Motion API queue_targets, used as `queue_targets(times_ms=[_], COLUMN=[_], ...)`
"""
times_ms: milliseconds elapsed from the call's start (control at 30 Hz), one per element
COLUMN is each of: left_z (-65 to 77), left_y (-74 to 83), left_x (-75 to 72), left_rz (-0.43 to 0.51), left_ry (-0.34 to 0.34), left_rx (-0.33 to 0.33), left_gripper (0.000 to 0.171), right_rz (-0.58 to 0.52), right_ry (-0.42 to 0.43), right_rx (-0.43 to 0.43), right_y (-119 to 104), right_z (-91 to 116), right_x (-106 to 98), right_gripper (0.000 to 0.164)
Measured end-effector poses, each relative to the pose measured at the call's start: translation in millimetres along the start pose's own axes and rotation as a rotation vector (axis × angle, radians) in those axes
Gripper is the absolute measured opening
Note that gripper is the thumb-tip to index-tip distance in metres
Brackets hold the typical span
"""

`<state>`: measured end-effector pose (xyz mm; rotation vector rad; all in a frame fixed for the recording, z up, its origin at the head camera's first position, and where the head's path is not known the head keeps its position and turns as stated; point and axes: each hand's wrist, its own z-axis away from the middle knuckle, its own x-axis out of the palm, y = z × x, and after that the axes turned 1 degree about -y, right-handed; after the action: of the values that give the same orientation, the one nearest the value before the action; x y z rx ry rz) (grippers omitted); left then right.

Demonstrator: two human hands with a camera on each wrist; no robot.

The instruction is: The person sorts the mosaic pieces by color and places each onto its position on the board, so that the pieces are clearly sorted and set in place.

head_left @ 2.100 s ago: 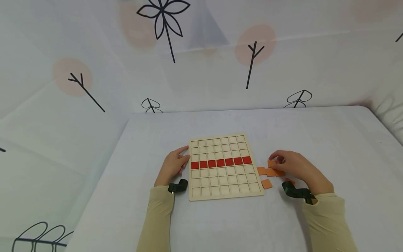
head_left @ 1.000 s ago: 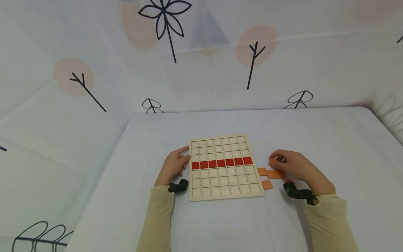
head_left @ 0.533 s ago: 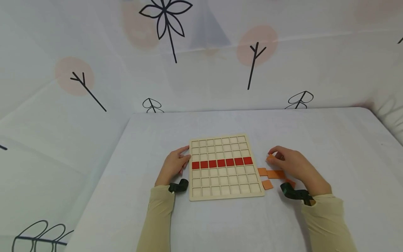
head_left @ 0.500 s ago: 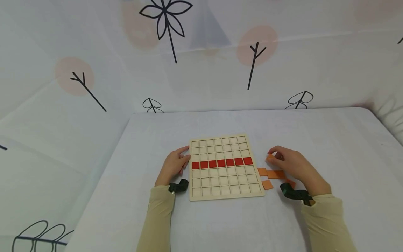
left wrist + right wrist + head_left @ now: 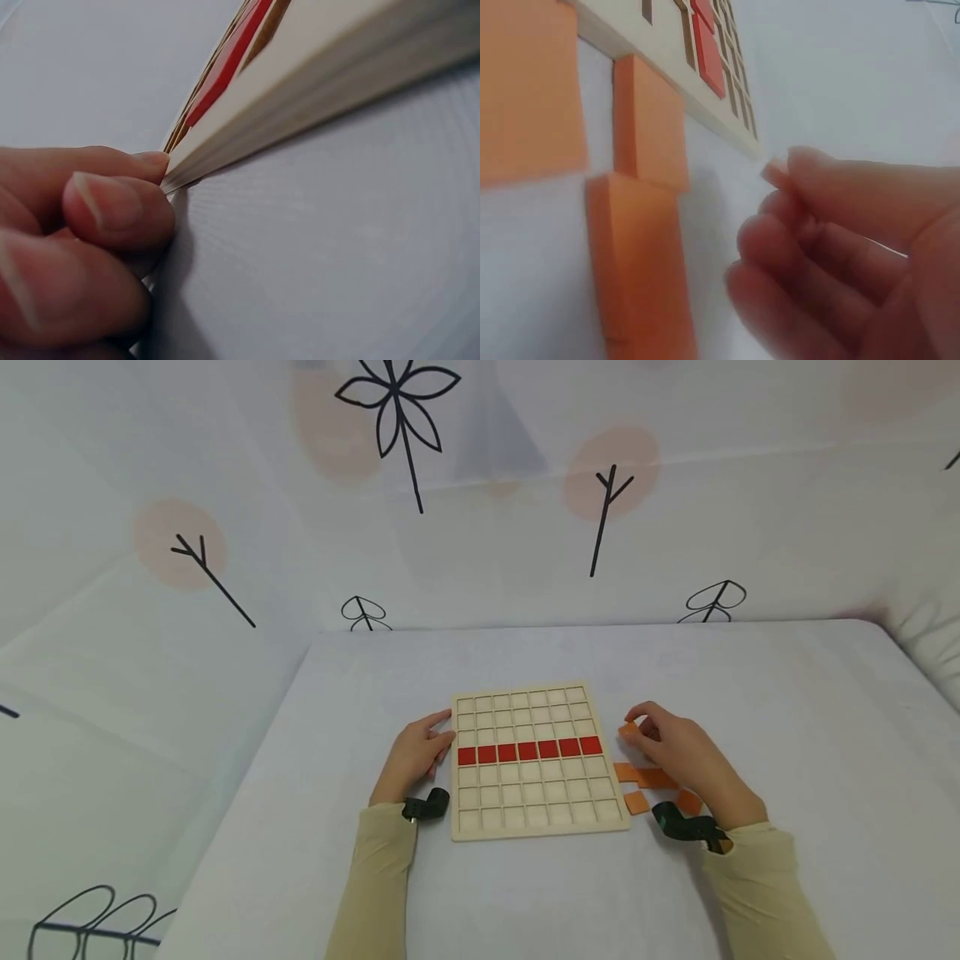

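Observation:
A pale wooden grid board (image 5: pixel 540 792) lies on the white-covered table, with a row of red square tiles (image 5: pixel 527 750) across its middle. My left hand (image 5: pixel 412 756) rests at the board's left edge; up close in the left wrist view, fingertips (image 5: pixel 155 159) touch the side of the board (image 5: pixel 247 127). Right of the board, my right hand (image 5: pixel 678 752) pinches an orange square tile (image 5: pixel 627 730) between thumb and fingers. The right wrist view shows only a small end of this tile (image 5: pixel 775 174) past the thumb.
Several loose orange tiles lie by the board's right side: one against its edge (image 5: pixel 626 772), an adjoining pair (image 5: pixel 657 778), one nearer the front (image 5: pixel 636 802) and one by the right wrist (image 5: pixel 689 802). A printed cloth (image 5: pixel 495 560) hangs behind the table.
My right hand has picked an orange tile from beside the others and carried it up and left towards the board. My left hand has stayed at the board's edge.

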<state>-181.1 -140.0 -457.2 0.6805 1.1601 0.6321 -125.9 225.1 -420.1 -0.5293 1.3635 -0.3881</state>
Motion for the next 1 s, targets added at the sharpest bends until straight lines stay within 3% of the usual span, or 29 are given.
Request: queue_targets(times_ms=[333, 567, 1000], left_z=[-0.2, -4.1, -5.4], left_y=[-3.1, -2.7, -2.8], left_x=[-2.3, 2.5, 0.6], left_rz=[-0.003, 0.009, 0.008], left_ry=[0.015, 0.007, 0.013], left_rx=[0.013, 0.016, 0.026], left_gripper=[0.047, 0.046, 0.046], right_rz=[-0.080, -0.121, -0.137], right_ry=[0.106, 0.043, 0.059], right_rx=[-0.040, -0.043, -0.122], right_y=[-14, -17, -27], right_z=[-4, -8, -15], right_x=[9, 16, 30], right_gripper=[0.034, 0.035, 0.035])
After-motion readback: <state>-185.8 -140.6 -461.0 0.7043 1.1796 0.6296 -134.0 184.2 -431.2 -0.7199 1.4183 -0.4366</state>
